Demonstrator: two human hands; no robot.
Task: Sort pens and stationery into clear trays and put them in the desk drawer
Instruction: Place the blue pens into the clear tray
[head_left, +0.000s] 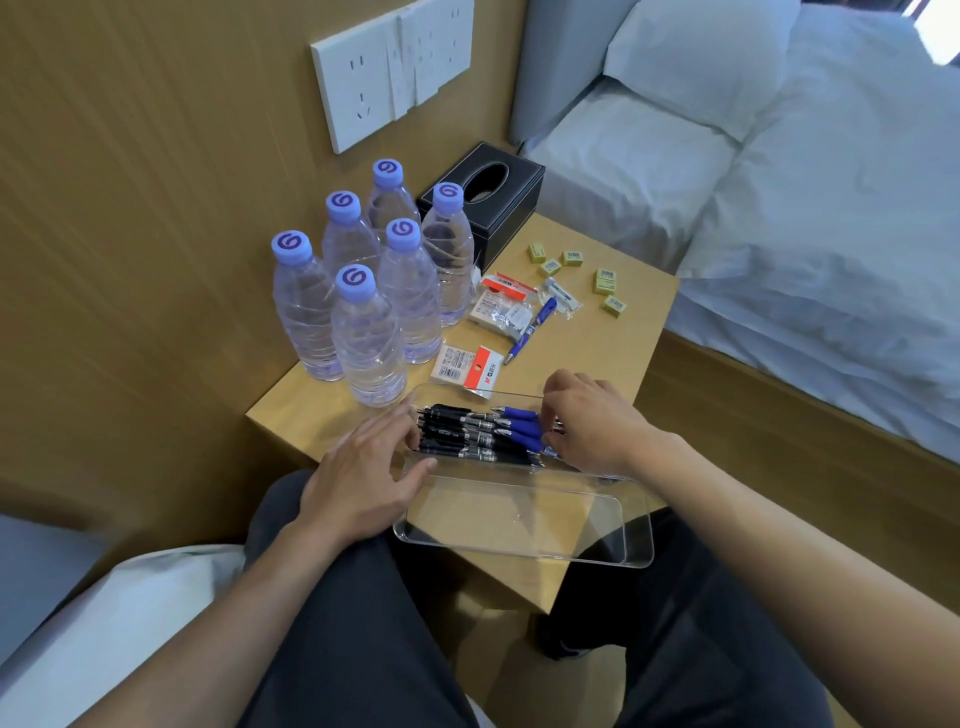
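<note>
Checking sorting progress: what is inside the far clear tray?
Black pens and blue pens lie side by side in the far tray. The right hand covers their right ends, so the count is unclear.

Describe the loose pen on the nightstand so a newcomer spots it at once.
Find the water bottles on the wooden nightstand. Right of them lie white stationery packets, with the blue pen slanted along their right edge. It is the only pen outside the clear tray.
</note>
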